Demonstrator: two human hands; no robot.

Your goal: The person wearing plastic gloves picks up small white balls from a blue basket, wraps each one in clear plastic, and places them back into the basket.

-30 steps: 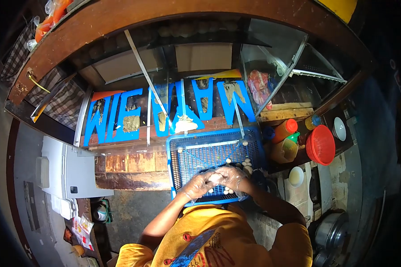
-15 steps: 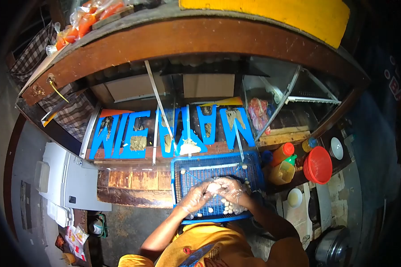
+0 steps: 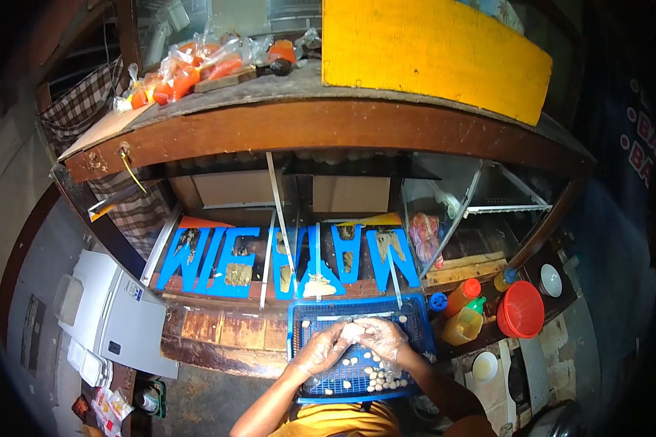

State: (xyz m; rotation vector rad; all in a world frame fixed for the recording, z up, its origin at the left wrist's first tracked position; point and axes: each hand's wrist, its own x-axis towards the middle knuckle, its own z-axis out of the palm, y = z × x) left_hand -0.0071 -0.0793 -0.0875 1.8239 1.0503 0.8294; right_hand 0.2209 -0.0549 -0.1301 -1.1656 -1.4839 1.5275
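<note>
Both my hands are in thin clear plastic gloves over a blue plastic basket. My left hand is closed, its fingertips pinching a pale lump of dough or paste. From the other side, my right hand grips the same lump, fingers curled against it. Small round whitish balls lie in the basket, most of them grouped below my right hand. A few single balls sit apart, one of them near the basket's front.
Behind the basket stands a wooden cart with glass panes and blue lettering. To the right are an orange-capped bottle, a yellowish jug, a red bowl and a white bowl. A white box stands left.
The view has tilted up, so the cart and basket appear lower. My hands stay together on the pale lump and have shifted toward the basket's far side, uncovering more balls.
</note>
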